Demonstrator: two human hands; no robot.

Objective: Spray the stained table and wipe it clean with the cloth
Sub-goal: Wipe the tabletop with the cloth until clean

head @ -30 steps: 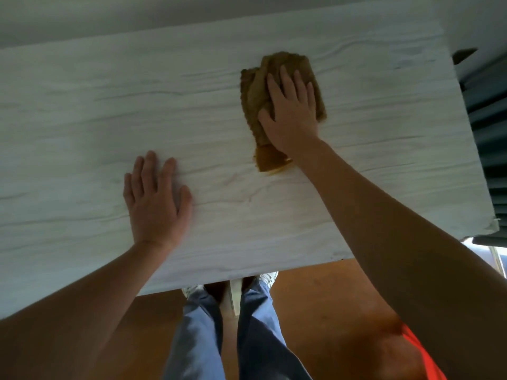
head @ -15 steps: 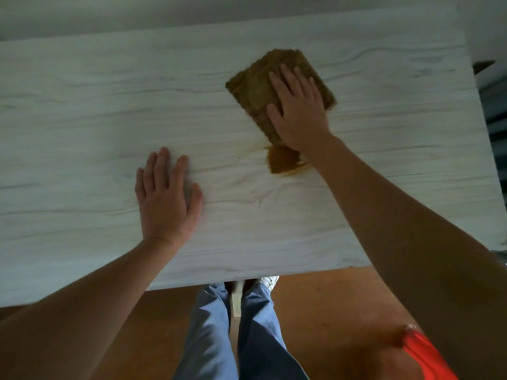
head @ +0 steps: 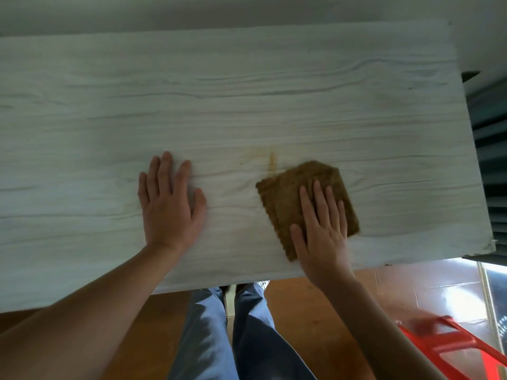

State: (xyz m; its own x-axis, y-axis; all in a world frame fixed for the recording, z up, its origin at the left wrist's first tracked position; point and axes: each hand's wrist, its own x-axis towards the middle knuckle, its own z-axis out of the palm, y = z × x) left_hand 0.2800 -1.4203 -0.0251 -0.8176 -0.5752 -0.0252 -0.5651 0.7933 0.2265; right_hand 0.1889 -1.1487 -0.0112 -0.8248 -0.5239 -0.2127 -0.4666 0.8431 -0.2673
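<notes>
The fingers (head: 319, 200) of the right hand (head: 321, 234) are laid straight and slightly spread, flat upon the cloth (head: 288, 196). Nothing is gripped or pinched: the cloth is only pressed down under fingers and palm, with the thumb stretched along its near left edge. The fingers (head: 164, 175) of the left hand (head: 170, 212) are likewise held straight and close together, the thumb set apart to the right, and the whole hand is rested flat on the bare table (head: 247, 91), with nothing held. The cloth, brown, roughly square and scalloped along its left edge, is spread flat on the tabletop right of the middle and near the front edge, turned a little askew. Its near right part is covered by the right hand. A faint yellow-brown stain (head: 272, 160) is seen as a short streak with a paler smear to its left, just beyond the cloth's far left corner; whether it is touched by the cloth cannot be told. The table is pale, with grey wood grain. Below its front edge blue trousers (head: 247, 341) are seen over a brown floor (head: 307, 305), and a red plastic frame (head: 450, 344) is seen blurred at the lower right. A dark slatted surface (head: 491, 160) is seen beside the table's right end.
</notes>
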